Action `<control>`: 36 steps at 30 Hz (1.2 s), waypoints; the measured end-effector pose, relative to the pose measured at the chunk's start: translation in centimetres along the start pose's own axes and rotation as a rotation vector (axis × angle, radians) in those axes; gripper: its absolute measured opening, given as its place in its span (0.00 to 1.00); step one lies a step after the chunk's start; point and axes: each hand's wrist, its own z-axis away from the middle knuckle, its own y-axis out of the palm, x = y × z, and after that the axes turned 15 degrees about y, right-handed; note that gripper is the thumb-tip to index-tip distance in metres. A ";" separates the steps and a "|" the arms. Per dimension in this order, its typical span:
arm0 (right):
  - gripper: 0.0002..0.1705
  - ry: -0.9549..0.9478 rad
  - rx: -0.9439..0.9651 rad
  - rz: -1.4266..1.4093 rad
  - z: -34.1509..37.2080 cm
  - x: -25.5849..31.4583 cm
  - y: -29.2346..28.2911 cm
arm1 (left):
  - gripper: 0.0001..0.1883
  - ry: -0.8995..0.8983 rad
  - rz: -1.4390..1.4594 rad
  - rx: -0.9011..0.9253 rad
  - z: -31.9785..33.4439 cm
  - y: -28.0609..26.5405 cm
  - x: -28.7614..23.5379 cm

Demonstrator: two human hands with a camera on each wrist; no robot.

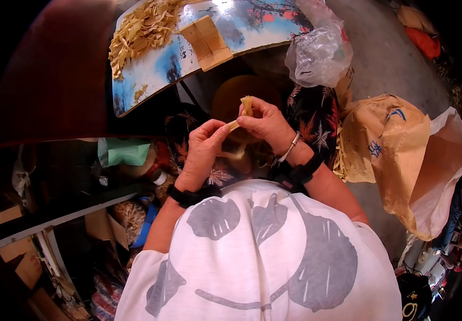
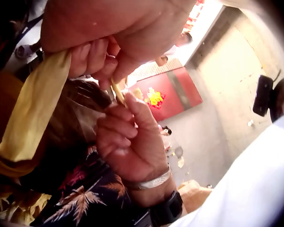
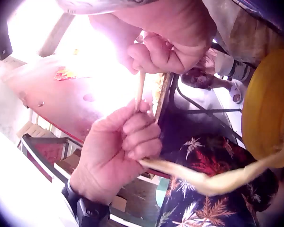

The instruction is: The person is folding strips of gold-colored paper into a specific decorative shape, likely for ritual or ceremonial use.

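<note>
A long, limp, pale yellow strip [image 1: 233, 126] runs between my two hands above my lap. My left hand [image 1: 204, 150] pinches it between thumb and curled fingers, and a loose length [image 3: 203, 182] trails from below that fist in the right wrist view. My right hand [image 1: 267, 125], with a silver bangle at the wrist, grips the strip a short way off, and a short end stands up above its fingers. Between the hands the strip looks narrow and taut in the right wrist view. In the left wrist view, the hanging part [image 2: 35, 111] is broad and flat.
A blue-and-white painted table [image 1: 150, 80] stands ahead, bearing a heap of yellow strips [image 1: 145, 32] and a creased brown piece [image 1: 206, 43]. A clear plastic bag [image 1: 319, 56] hangs at its right. A yellow round container [image 3: 258, 104] is by my knees; a brown paper sack [image 1: 386, 144] stands at right.
</note>
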 end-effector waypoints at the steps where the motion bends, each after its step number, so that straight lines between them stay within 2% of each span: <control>1: 0.06 0.023 -0.009 -0.046 -0.2 0.0 -0.2 | 0.06 -0.033 0.080 -0.014 0.2 -0.6 0.2; 4: 0.06 0.128 -0.025 -0.146 -0.2 0.4 -0.4 | 0.06 -0.070 0.125 -0.009 0.5 -0.9 0.3; 7: 0.06 0.134 -0.063 -0.174 -0.3 1.0 -0.4 | 0.07 -0.070 0.185 0.015 0.0 -1.0 0.4; 10: 0.07 0.100 -0.110 -0.066 -0.6 1.8 -0.6 | 0.08 -0.058 0.186 0.033 -0.6 -0.6 -0.1; 13: 0.09 0.065 0.017 0.024 -0.5 3.5 -0.7 | 0.08 -0.051 0.168 0.042 -1.5 -0.7 -0.5; 16: 0.10 -0.007 -0.019 0.169 -1.4 3.6 -0.3 | 0.09 -0.061 0.166 0.043 -2.5 -0.5 -1.5; 17: 0.10 -0.092 -0.125 0.150 -1.6 3.7 0.3 | 0.09 -0.043 0.156 0.045 -2.4 -0.2 -2.1; 19: 0.11 -0.139 -0.263 0.112 -3.3 3.4 -0.3 | 0.10 0.021 0.127 0.043 -2.7 0.4 -2.4; 21: 0.15 -0.112 -0.370 0.049 -3.8 3.7 0.0 | 0.10 0.109 0.073 0.042 -2.8 0.8 -2.1; 24: 0.14 -0.099 -0.373 -0.029 -5.1 4.2 0.3 | 0.11 0.110 0.016 0.034 -4.3 0.0 -2.3; 26: 0.12 -0.134 -0.335 0.102 -6.2 5.3 -0.3 | 0.12 0.076 -0.026 0.047 -6.2 -1.1 -3.2; 28: 0.13 -0.115 -0.264 0.121 -6.7 8.2 0.4 | 0.12 0.171 -0.071 0.039 -8.8 -2.4 -3.8; 29: 0.13 -0.170 -0.221 0.187 -7.4 9.2 0.3 | 0.11 0.211 -0.138 0.038 -10.3 -3.3 -4.0; 32: 0.12 -0.359 -0.287 0.348 -10.9 10.9 0.1 | 0.09 0.374 -0.332 -0.022 -15.0 -5.5 -3.9; 36: 0.11 -0.546 -0.536 0.632 -14.1 12.3 0.4 | 0.08 0.455 -0.326 -0.091 -19.2 -6.3 -3.1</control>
